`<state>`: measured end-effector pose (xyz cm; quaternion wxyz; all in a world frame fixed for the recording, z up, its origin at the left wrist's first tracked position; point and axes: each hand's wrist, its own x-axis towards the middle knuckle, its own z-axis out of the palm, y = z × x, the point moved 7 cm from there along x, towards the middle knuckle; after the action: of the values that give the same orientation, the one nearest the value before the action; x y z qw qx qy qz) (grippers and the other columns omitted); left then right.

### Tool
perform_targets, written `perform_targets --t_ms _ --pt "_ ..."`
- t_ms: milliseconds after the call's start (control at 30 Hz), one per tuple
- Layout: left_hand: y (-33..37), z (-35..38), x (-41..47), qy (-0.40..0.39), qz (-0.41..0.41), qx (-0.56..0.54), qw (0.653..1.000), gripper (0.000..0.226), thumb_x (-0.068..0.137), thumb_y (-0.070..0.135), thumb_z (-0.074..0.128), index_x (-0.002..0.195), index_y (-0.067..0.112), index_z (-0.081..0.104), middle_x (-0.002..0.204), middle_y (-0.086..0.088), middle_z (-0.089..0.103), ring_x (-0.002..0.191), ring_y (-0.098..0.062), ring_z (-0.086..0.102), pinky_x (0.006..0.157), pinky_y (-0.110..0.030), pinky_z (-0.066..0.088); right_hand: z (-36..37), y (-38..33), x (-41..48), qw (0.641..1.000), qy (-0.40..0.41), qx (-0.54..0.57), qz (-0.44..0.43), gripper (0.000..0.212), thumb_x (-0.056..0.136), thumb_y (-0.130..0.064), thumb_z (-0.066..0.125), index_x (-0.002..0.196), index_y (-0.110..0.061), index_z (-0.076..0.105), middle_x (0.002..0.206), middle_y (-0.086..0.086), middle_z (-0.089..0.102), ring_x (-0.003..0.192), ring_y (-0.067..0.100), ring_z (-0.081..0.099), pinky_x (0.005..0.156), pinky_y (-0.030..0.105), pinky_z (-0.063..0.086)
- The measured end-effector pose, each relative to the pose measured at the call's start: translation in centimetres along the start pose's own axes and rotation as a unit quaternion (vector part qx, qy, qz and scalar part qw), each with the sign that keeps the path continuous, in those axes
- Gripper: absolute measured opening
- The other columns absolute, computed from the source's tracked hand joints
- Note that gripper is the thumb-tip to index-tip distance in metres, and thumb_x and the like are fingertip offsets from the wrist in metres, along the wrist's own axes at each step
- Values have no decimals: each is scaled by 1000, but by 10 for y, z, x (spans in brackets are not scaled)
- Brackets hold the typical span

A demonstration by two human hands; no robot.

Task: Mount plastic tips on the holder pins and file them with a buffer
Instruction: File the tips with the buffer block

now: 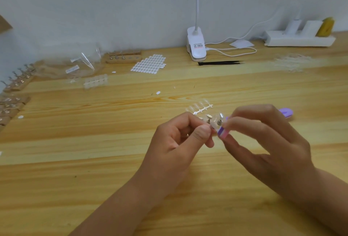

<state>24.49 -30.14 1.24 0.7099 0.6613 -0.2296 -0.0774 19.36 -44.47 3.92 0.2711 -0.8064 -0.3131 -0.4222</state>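
Left hand (180, 137), fingers curled, pinches a clear tip (213, 126) between thumb and forefinger above a wooden table (94, 160). The right hand (263, 141) – blurred in the shot – holds a small buffer (223, 132), purple, pink and white, in its fingertips, its end touching the tip. Whether the tip sits on a pin cannot be told.

Just behind the fingers stand two metal pins (208, 118), their base hidden by the hands. Beyond them lies a strip of tips (199, 108), clear and still joined on a rail. A purple tool (286, 112) lies on the table behind the right hand, partly covered by it.

Farther back, near the wall: black tweezers (220, 63), a white clip lamp (195, 47) with its cord, and a white power strip (299, 37) at far right. A sheet of white stickers (149, 64) lies left of the tweezers, beside a wooden holder (123, 57) with three pins in it. A few loose stickers lie scattered on the wood.

At far left – more holders (17, 83) in a row, clear bags (79, 64) and a clear tip box (96, 82).
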Motion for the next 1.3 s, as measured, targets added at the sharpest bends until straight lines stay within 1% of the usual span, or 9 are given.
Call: perform_targets --t_ms 67,233,367,433,600,700,933,1100,1300 --pt "0 -1 1 2 -4 -8 1000 19 91 19 57 85 3 66 70 0 66 64 -6 54 62 -17 42 -1 5 1 1000 -1 -2 17 20 89 -2 74 107 -10 66 98 11 65 90 18 63 79 33 52" --pt "1 3 0 -10 -5 -9 1000 16 92 15 55 81 6 64 70 5 64 61 -4 53 61 -16 42 -1 -12 -1 999 5 21 -30 24 93 -7 72 114 -11 62 103 4 61 93 18 63 87 24 50" --pt "-3 0 0 -4 -21 -12 1000 18 91 20 56 79 15 68 66 1 62 64 -19 45 56 -25 39 1 4 2 1000 -12 -7 13 17 91 -3 72 106 -8 68 97 12 65 89 20 63 81 31 52" --pt "-3 0 1 -6 -23 -14 1000 19 92 21 55 79 16 69 67 0 62 64 -21 44 56 -26 39 -1 10 4 999 -3 -10 39 18 86 0 74 102 -7 71 96 11 65 89 17 62 82 28 51" --pt "-8 0 3 -9 -28 -3 1000 25 93 24 52 81 10 70 68 0 66 61 -13 45 52 -21 37 -4 -1 1 1000 -10 12 0 25 91 -5 73 113 -10 62 101 9 65 95 16 63 85 28 52" --pt "-9 3 3 -26 -22 37 999 29 96 27 49 83 11 70 68 7 65 56 -6 43 53 -11 35 0 -5 0 999 -33 9 -25 23 91 -2 72 113 -10 70 100 10 65 92 20 64 83 31 52" --pt "-8 2 1 -25 -8 70 997 24 93 29 57 86 11 72 72 13 65 54 6 51 53 -4 34 -1 12 3 998 -30 -26 38 17 93 -8 68 109 -2 72 98 11 67 88 27 69 80 36 52" --pt "-11 6 -1 -47 -25 88 995 19 98 25 49 89 21 65 74 3 71 55 -7 49 56 -17 40 1 10 4 998 -26 -40 43 18 89 -4 72 108 -2 72 97 11 68 87 27 69 82 33 52" --pt "-10 6 -3 -39 -31 80 996 17 98 24 48 90 16 61 75 -2 72 46 -15 51 50 -16 40 -3 0 4 1000 -21 -9 7 22 91 -2 71 112 -7 69 100 11 67 91 23 67 83 33 53"
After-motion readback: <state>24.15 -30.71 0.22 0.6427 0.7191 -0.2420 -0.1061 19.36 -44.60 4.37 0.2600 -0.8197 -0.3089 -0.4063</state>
